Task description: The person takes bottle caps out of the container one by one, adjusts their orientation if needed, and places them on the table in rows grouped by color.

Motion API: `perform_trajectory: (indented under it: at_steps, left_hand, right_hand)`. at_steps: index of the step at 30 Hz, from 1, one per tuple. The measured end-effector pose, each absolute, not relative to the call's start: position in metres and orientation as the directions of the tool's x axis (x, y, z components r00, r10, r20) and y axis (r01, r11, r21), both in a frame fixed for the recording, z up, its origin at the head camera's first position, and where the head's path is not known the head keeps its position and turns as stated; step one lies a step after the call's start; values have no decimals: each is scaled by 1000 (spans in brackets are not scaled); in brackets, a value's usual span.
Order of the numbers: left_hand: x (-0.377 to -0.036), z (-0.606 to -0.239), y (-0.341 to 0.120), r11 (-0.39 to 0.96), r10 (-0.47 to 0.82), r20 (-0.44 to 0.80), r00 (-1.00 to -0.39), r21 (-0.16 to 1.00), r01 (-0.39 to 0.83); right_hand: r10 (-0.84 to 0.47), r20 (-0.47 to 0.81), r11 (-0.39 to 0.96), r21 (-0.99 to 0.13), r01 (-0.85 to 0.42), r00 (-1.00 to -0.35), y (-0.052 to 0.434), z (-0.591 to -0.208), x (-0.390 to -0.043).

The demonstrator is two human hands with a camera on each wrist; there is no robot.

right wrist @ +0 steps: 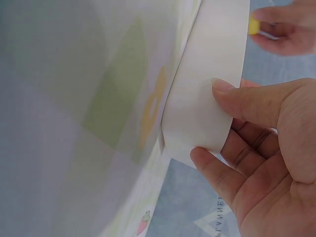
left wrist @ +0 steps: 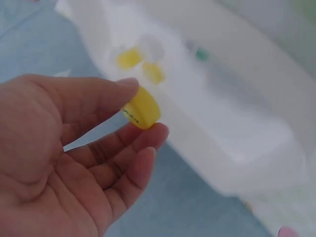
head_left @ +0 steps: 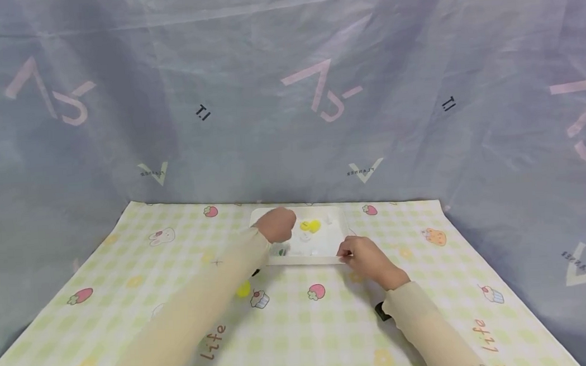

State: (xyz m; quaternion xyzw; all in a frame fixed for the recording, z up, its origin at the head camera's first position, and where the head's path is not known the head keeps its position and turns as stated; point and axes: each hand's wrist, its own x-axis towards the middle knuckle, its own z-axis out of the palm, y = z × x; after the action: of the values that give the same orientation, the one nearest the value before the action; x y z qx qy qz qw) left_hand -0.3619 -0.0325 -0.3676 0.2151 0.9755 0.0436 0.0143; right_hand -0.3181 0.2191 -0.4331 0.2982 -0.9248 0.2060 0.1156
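Her left hand [left wrist: 74,163] pinches a yellow cap [left wrist: 141,108] just above the white tray [head_left: 322,248], while the right hand [right wrist: 266,148] grips the tray's near corner. Best keep that corner steady and lower the cap gently beside the other yellow pieces [head_left: 310,225].

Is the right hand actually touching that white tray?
Touching. The right wrist view shows the right hand with its thumb pressed on the white tray wall at the corner, fingers curled beneath.
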Motion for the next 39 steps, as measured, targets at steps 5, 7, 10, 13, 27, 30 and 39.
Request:
perform_trajectory:
  at_steps: [5,7,10,13,27,30,39]
  left_hand:
    - [-345,-339,-64,878,456,16,-890,154,453]
    - [-337,-333,-80,870,461,25,-887,181,458]
    - [-325,-328,-107,863,471,48,-881,182,471]
    - [-311,-329,-136,863,469,64,-881,181,473]
    - [-250,-373,-228,903,313,-52,-948,326,280]
    - [-246,-386,-238,911,277,-81,-958,340,234]
    - [-241,-411,-256,898,265,-84,-960,385,214]
  right_hand:
    - [-500,348,739,-306,-601,-793,221,-431,-318]
    - [-503,351,735,-307,-605,-789,220,-432,-318]
    - [-499,346,734,-318,-600,-794,218,-432,-318]
    - [-499,342,735,-321,-598,-796,218,-432,-318]
    - [-502,341,734,-319,-600,-795,219,-429,-319]
    - [-496,340,739,-319,-594,-799,219,-429,-319]
    - [-491,329,741,-327,-586,-806,218,-430,-320]
